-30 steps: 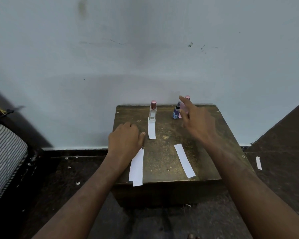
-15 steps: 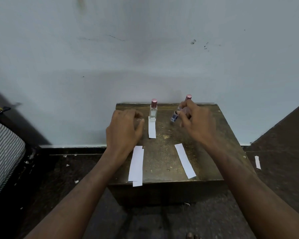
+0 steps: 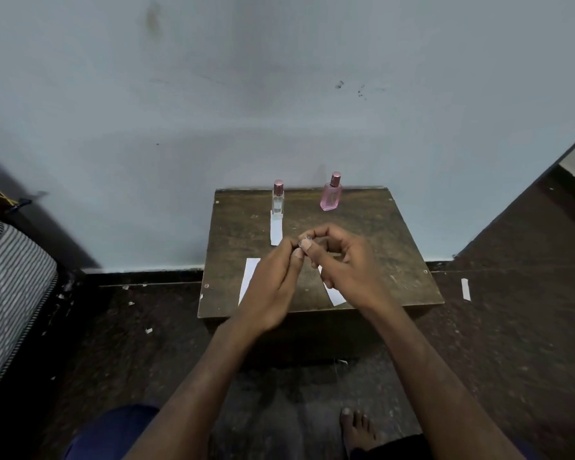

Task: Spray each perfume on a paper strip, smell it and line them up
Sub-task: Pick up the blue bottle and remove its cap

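My two hands meet above the middle of the brown wooden box (image 3: 395,247). My right hand (image 3: 349,267) is curled around the small blue bottle, which is almost wholly hidden. My left hand (image 3: 273,287) pinches its small greyish top (image 3: 305,242) with thumb and fingertips. At the back stands a clear bottle with a rose cap (image 3: 278,200), with a white paper strip (image 3: 276,231) lying in front of it. A pink bottle (image 3: 330,195) stands upright to its right. Another strip (image 3: 250,273) lies front left, and a further strip (image 3: 334,295) is partly under my right hand.
The box stands against a pale wall. A striped cushion or bag (image 3: 10,277) sits on the floor at the left. A loose paper strip (image 3: 465,289) lies on the dark floor at the right, with small scraps around. My bare foot (image 3: 357,426) is below the box.
My right hand lifted the small blue bottle from beside the pink one and brought it toward me. My left hand left the strips and came to the bottle's top.
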`<state>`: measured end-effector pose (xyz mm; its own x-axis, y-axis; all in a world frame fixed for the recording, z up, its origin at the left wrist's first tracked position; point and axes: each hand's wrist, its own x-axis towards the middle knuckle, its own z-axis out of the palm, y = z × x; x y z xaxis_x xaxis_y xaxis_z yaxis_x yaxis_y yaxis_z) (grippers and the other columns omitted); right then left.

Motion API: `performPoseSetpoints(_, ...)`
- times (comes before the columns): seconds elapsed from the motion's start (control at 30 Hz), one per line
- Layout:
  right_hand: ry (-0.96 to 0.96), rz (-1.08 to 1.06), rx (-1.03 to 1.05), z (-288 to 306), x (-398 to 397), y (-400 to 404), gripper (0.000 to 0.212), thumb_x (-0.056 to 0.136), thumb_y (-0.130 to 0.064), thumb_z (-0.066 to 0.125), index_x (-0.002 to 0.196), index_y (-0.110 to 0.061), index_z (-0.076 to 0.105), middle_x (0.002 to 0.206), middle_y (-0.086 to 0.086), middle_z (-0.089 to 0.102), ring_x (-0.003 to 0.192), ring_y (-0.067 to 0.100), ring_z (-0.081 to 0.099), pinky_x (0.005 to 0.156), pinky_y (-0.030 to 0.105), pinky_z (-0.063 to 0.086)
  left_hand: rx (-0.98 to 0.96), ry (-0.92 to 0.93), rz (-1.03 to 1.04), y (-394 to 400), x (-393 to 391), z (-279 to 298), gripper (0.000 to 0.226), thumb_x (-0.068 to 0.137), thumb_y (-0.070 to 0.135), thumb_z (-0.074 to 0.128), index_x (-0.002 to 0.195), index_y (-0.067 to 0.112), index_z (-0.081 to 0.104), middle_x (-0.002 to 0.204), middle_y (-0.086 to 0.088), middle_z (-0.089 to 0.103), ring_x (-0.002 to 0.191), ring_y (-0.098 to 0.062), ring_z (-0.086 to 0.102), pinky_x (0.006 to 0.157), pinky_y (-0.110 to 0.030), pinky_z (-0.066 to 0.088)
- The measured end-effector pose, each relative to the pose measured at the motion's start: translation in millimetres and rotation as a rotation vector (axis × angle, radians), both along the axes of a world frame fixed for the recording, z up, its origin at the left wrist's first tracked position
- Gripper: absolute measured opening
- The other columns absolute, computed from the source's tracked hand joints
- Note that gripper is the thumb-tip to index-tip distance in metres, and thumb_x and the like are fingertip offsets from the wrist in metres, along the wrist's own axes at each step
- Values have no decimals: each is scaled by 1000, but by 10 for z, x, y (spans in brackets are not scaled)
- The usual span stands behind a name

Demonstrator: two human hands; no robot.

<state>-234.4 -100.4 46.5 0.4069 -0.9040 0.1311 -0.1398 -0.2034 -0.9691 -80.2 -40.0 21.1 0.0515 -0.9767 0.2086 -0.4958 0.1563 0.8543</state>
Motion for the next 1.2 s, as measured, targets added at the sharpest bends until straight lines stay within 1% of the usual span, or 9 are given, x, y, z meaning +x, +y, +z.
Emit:
performPoseSetpoints(0.07,-51,-6,36,-86,-15,59,6,98,-22,74,100,-17,75,71,7,64,51,6,48,46,21,39,4,92,49,98,-95,-45,23,115,30,38,106,28,58,89,18,66,85,-6,63,74,-23,47)
performPoseSetpoints(0.2,-84,4,49,-122,-10,28,11,98,-19,73,101,-9,74,74,7,63,51,3,49,47,17,38,-17,204,54,17,-116,-156,35,114,40,38,129,23,65,110,2,76,107,-18,73,94,-51,58)
performPoseSetpoints(0.33,-200,-20,96,-110,-6,-79,15,98,-15,71,104,-1,71,76,6,61,50,6,44,45,19,36,-62,267,18,-123,-177,-92,38,115,34,38,137,19,65,111,-3,75,109,-20,73,96,-43,60)
performPoseSetpoints(0.5,-263,-48,82,-142,-34,-77,13,102,-16,65,107,-5,68,74,-11,63,48,9,39,45,19,34,-38,232,43,-179,-203,-193,36,114,39,41,97,16,64,74,1,57,69,-16,55,67,-38,46)
performPoseSetpoints(0.6,-325,-113,108,-53,-104,-143,11,103,-18,64,106,-7,67,73,-9,61,46,11,42,43,19,35,21,249,23,-191,-191,-211,42,114,40,40,82,16,53,70,9,48,68,-7,47,68,-32,41)
performPoseSetpoints(0.77,301,-333,-28,-219,-476,-411,23,84,-35,87,82,-17,73,89,-10,79,64,10,76,67,37,63,148,322,26,-250,-135,-302,35,107,54,43,101,32,69,82,19,62,82,-4,59,85,-41,51)
performPoseSetpoints(0.93,612,-443,-198,-288,-834,-578,28,78,-25,92,67,-20,67,67,-11,71,63,-1,68,60,5,46,105,242,73,-271,-139,-289,23,109,43,53,106,36,75,97,18,69,92,-4,64,84,-31,53)
performPoseSetpoints(1.1,801,-362,-264,-422,-972,-678,30,85,-12,83,72,-31,64,72,-10,68,67,1,63,64,6,43,86,213,133,-313,-160,-326,22,104,45,62,115,39,80,113,8,71,104,-6,67,89,-30,59)
performPoseSetpoints(1.2,853,-332,-266,-444,-1000,-699,24,91,-9,77,82,-29,67,76,-6,69,72,8,64,70,25,53,81,217,96,-331,-173,-329,22,103,43,64,119,40,79,117,11,74,108,-4,67,88,-25,58)
